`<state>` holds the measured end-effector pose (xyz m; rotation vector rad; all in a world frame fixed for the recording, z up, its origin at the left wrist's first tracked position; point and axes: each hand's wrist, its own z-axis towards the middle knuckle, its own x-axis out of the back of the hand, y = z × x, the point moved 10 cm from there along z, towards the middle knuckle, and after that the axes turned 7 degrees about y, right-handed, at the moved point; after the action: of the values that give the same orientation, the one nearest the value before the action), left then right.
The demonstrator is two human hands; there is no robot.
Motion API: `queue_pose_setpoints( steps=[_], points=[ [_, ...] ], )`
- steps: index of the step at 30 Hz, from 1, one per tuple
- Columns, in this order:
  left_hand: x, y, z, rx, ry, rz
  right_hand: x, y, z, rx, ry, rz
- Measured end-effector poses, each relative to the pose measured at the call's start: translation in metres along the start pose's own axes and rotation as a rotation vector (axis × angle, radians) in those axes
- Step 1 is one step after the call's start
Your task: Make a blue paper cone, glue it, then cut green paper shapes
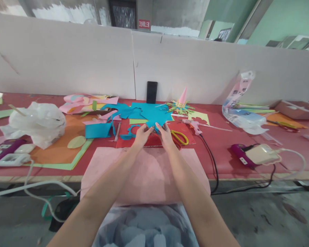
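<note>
Both my hands reach to the middle of the red table. My left hand and my right hand pinch the near edge of a blue paper cut-out, fingers closed on it, a little above a red sheet. Yellow-handled scissors lie just right of my right hand. A blue paper ring scrap lies left of my left hand. A large pink sheet is spread under my forearms at the table's front edge.
A crumpled white plastic bag sits at left on orange paper. A black phone leans on the white back partition. A glue gun with a black cord, a purple power strip and a white charger lie to the right.
</note>
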<state>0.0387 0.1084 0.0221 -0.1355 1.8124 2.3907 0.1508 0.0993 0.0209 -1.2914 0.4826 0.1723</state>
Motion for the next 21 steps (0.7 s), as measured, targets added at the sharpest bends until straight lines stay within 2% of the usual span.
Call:
queue_pose_setpoints(
  steps=[8,12,17,21],
  points=[
    [-0.005,0.004,-0.003,0.029,-0.028,-0.106,0.003,0.002,0.001,-0.01,0.03,0.027],
    [-0.003,0.0,0.0,0.023,-0.017,-0.053,0.002,0.003,0.002,-0.008,0.013,0.023],
    [-0.001,0.01,-0.002,-0.141,0.014,0.201,0.003,0.003,0.001,-0.014,0.015,0.015],
    [-0.004,0.021,-0.008,-0.267,0.024,0.285,0.001,0.002,0.001,-0.004,0.005,0.02]
  ],
)
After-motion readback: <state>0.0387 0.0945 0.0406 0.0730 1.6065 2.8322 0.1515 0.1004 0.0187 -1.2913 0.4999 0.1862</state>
